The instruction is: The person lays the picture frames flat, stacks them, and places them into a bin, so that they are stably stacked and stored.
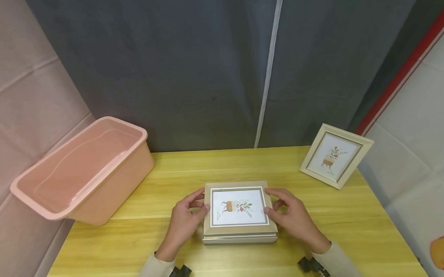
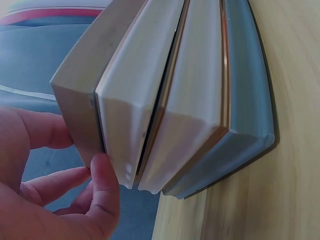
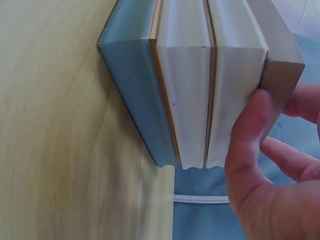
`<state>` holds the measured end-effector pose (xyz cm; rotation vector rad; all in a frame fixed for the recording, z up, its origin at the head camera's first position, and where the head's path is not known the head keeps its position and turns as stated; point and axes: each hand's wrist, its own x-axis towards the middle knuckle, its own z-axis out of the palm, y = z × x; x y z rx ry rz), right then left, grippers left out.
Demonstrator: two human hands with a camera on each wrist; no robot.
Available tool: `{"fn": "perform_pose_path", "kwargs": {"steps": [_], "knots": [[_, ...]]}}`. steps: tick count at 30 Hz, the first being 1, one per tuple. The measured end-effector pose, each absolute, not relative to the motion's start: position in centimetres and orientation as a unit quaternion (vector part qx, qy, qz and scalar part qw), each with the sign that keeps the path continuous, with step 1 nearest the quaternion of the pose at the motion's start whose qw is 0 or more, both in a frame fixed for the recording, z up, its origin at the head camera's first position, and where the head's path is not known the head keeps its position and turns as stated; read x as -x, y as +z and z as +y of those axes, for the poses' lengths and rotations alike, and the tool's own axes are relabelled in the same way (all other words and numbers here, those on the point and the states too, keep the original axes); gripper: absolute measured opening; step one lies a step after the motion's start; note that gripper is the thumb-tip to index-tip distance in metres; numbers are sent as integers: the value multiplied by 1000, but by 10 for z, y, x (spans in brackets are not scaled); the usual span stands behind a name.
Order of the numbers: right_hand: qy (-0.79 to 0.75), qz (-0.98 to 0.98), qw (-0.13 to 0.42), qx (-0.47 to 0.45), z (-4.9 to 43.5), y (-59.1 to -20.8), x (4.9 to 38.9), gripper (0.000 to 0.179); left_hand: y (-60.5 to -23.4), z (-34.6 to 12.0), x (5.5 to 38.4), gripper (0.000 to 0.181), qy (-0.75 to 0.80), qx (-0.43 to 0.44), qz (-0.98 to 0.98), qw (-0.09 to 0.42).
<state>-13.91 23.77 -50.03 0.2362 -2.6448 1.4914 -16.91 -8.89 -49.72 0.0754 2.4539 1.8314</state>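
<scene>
Several picture frames lie stacked (image 1: 240, 239) at the front middle of the table, with a tan-edged picture frame (image 1: 237, 231) on top. Its print shows a plant in an orange pot, turned sideways. My left hand (image 1: 186, 217) grips the top frame's left side, thumb (image 2: 104, 175) at the seam above the frame below. On the opposite side my right hand (image 1: 294, 215) holds the same frame, its thumb (image 3: 250, 117) on the side edge. From the wrists, the lower frames show pale sides (image 2: 192, 85) and a blue-grey one (image 3: 132, 65) at the bottom.
A pink plastic tub (image 1: 110, 195) stands at the table's left edge. Another picture frame (image 1: 349, 170) stands upright at the back right, tilted. A dark grey curtain (image 1: 168, 75) hangs behind the wooden table (image 1: 193, 166).
</scene>
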Motion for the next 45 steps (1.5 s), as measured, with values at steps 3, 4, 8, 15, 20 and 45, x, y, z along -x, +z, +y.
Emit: {"fn": "perform_pose_path", "kwargs": {"steps": [3,4,8,15,20,45], "knots": [[482,-872,47,-78,237,-500,139,51,-497,-89,169,54,596,-24,801,40],[484,-871,43,-76,238,-499,139,52,-497,-89,169,54,595,-24,803,40],[486,-870,35,-78,239,-497,138,52,-498,-89,169,55,591,-21,805,43],[495,-863,43,-97,242,-500,140,49,-500,-90,168,58,589,-21,807,51],[514,-850,39,-107,245,-501,141,47,-500,-90,168,58,593,-22,804,49],[467,-872,123,-76,298,-472,143,31,-502,-89,166,52,596,-45,801,47]]}}
